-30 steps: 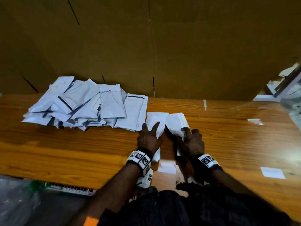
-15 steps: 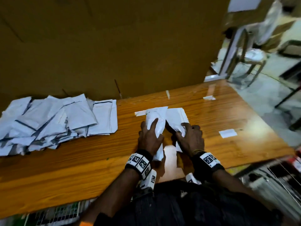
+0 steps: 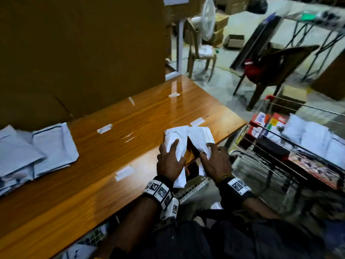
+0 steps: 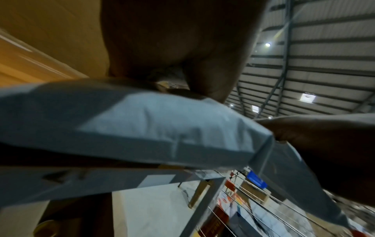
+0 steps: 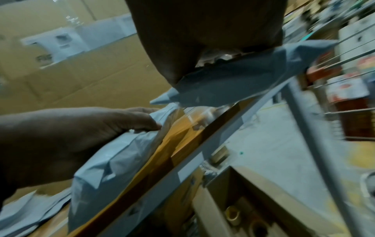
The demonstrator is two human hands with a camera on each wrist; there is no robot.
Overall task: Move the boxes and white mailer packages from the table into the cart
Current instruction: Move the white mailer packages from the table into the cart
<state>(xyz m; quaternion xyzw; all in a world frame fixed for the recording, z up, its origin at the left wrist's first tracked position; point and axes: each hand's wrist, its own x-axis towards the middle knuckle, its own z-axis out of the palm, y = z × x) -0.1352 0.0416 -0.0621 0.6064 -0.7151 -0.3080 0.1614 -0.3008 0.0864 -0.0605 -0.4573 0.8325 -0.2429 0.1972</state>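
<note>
My left hand point(image 3: 170, 159) grips a white mailer package point(image 3: 177, 141) over the right end of the wooden table point(image 3: 112, 146). That same mailer point(image 4: 142, 125) fills the left wrist view under my palm. Beside it, my right hand point(image 3: 214, 159) holds a second white mailer point(image 3: 200, 137), which the right wrist view shows crumpled in my fingers as the mailer point(image 5: 233, 83). A pile of white mailers point(image 3: 33, 156) lies at the table's left. The wire cart point(image 3: 280, 146) stands just right of the table, with boxes point(image 3: 265, 122) and white mailers point(image 3: 313, 139) inside.
A tall cardboard wall point(image 3: 84, 53) backs the table. Small paper scraps point(image 3: 124, 172) dot the tabletop. A dark chair point(image 3: 276, 71) with a red item, a pale chair with a fan point(image 3: 203, 38) and cartons stand on the floor beyond the cart.
My view has swung right, bringing the cart into sight. Both hands, each still holding its mailer, have travelled from mid-table to the table's right end, close to the cart.
</note>
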